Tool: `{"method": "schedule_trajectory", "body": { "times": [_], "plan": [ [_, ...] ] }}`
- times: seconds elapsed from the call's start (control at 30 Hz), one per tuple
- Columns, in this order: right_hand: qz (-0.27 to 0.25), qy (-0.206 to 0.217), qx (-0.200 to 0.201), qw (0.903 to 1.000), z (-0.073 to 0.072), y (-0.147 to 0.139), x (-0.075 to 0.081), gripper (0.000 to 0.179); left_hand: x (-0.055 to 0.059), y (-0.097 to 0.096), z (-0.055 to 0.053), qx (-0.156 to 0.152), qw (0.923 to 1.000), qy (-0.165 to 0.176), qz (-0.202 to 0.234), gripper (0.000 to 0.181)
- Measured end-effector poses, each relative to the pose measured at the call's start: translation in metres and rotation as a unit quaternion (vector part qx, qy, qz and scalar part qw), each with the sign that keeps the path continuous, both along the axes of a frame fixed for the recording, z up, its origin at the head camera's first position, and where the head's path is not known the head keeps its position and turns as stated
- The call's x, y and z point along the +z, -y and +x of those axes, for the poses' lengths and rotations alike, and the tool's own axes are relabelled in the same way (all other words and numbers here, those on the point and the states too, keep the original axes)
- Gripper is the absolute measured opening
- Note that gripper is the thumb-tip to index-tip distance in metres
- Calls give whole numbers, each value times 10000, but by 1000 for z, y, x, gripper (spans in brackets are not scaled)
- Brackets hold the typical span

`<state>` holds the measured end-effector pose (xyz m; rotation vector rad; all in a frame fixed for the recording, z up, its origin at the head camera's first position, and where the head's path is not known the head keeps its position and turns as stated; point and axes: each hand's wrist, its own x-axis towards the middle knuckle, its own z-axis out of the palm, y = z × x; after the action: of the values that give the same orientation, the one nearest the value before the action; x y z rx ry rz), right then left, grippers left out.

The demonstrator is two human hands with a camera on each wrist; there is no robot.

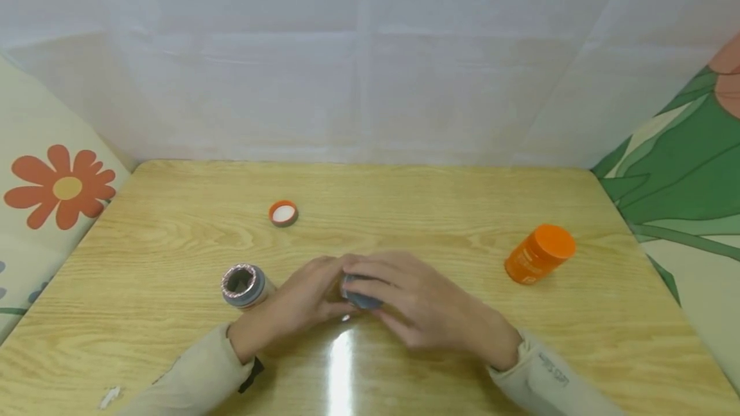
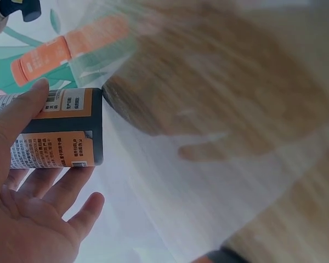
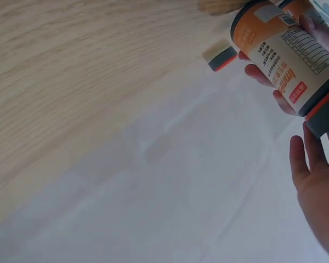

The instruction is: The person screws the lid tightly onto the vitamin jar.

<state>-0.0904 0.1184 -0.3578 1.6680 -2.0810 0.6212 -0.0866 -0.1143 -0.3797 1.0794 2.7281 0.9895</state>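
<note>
Between the two hands is a supplement bottle with an orange, white and dark label (image 3: 285,60), its dark cap (image 1: 364,300) on. My left hand (image 1: 309,294) grips the bottle's body, thumb on one side and fingers on the other, as the left wrist view shows. My right hand (image 1: 416,300) holds the cap, fingers curled over its top and side. An orange ring (image 3: 322,103) shows at the cap's lower edge in the right wrist view. Most of the bottle is hidden by the hands in the head view.
Beside my left forearm stands an uncapped bottle (image 1: 259,287) with a torn foil rim. A loose cap (image 1: 283,213) lies farther back, white liner up. An orange jar (image 1: 537,255) stands at the right. A white scrap (image 1: 110,397) lies front left on the wooden table (image 1: 439,204).
</note>
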Motion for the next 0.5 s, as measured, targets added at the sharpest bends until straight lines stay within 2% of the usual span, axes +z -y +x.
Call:
{"method": "schedule_trajectory", "body": {
  "times": [0.27,0.5],
  "plan": [
    [-368,652,-352,9966,0,1,-3,53,2,0,1,74,9999,12,-78,67],
    [-829,897,-713,9900,0,7,-7,59,0,0,2,183,9998,3,-126,69]
  ]
}}
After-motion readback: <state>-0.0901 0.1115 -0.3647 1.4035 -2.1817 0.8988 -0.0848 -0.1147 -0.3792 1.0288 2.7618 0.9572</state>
